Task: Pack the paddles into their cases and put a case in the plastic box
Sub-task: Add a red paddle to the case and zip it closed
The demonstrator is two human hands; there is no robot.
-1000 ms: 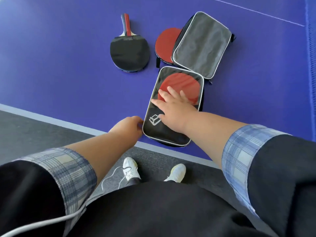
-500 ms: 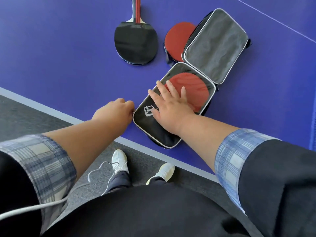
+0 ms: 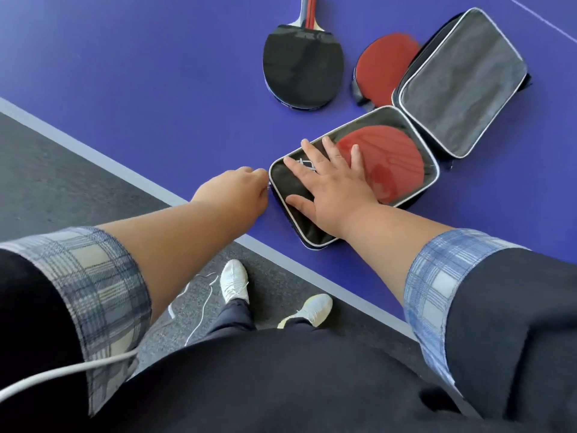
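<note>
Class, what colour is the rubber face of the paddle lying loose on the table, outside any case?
Black, on the loose wooden-handled paddle; seen best in the head view.

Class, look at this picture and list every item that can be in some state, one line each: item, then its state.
Front case: lying flat, mesh cover over a red paddle, pressed by the right hand.
Red paddle in the front case: inside, behind the mesh.
Rear case: open, grey lining up.
Second red paddle: partly under the rear case.
Black paddle: loose on the table.
Right hand: flat, fingers spread.
Left hand: closed at the front case's corner.
</note>
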